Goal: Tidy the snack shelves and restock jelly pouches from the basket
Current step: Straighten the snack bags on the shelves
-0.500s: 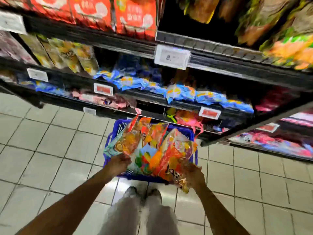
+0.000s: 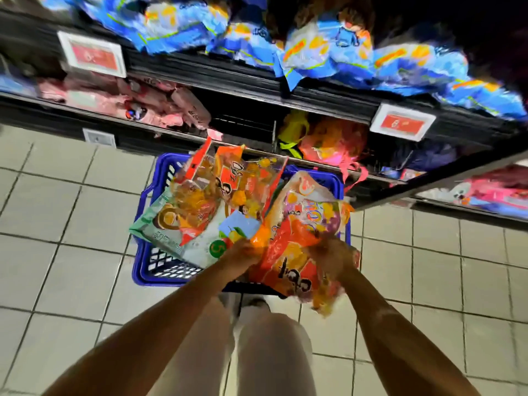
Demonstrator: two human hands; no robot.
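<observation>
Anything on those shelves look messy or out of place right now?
Yes. The blue packets on the upper shelf lie in a jumbled heap, some hanging over the shelf edge. The pink packets below are tumbled too, and an empty gap sits beside them.

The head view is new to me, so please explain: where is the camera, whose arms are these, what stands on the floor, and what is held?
There is no machine here. The camera is worn on a person's head and looks down, so the two bare arms are that person's own. On the pale tiled floor stands a blue plastic basket, filled with colourful jelly pouches. Both hands grip one orange and red jelly pouch at the near side of the basket: the left hand on its left edge, the right hand on its right. Behind the basket are dark store shelves with blue packets above and pink packets below. The picture is blurred, so printed words are unreadable.
</observation>
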